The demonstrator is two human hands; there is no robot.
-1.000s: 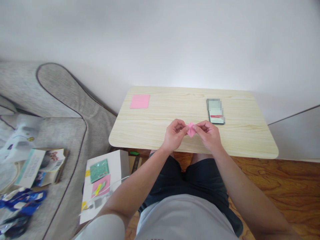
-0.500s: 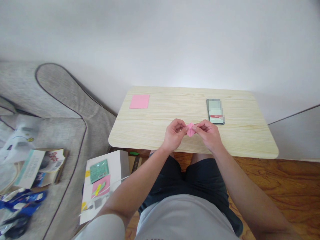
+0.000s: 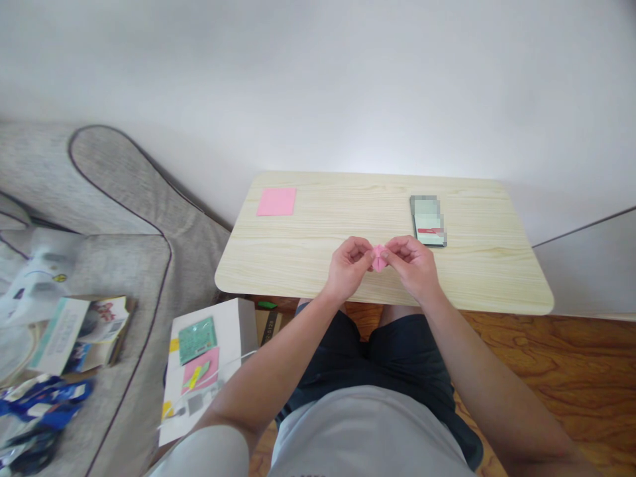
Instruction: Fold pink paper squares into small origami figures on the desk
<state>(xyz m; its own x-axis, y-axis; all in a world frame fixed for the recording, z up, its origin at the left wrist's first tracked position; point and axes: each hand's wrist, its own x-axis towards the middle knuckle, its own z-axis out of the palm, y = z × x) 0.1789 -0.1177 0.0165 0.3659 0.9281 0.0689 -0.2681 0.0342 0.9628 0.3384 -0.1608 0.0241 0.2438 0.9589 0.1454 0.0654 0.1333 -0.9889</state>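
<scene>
Pinching a small folded pink paper [image 3: 379,257] between both hands, dead centre of the frame, just over the near part of the table [image 3: 308,271]. My left hand [image 3: 349,265] has thumb and fingertips closed on the paper's left side, and my right hand [image 3: 412,264] does the same on its right side. The other fingers are curled in. I can't tell if the paper touches the wood or hangs just above it. I'd guess gripping both sides stops the folds springing open and leaves the top in plain view.

A flat pink sheet [image 3: 277,201] sits in the table's upper left corner, well apart from my hands, probably parked there as a spare. My phone [image 3: 428,222] lies screen up just beyond my right hand, likely so I can glance at it. The screen is blurred, so there's nothing readable, only a red bar.

In the lower left, a white box [image 3: 233,318] carries a green card [image 3: 197,339] and another pink piece. The print on the card is too small to read. The same goes for the book [image 3: 74,331] on the grey sofa [image 3: 124,199] at the left edge.
</scene>
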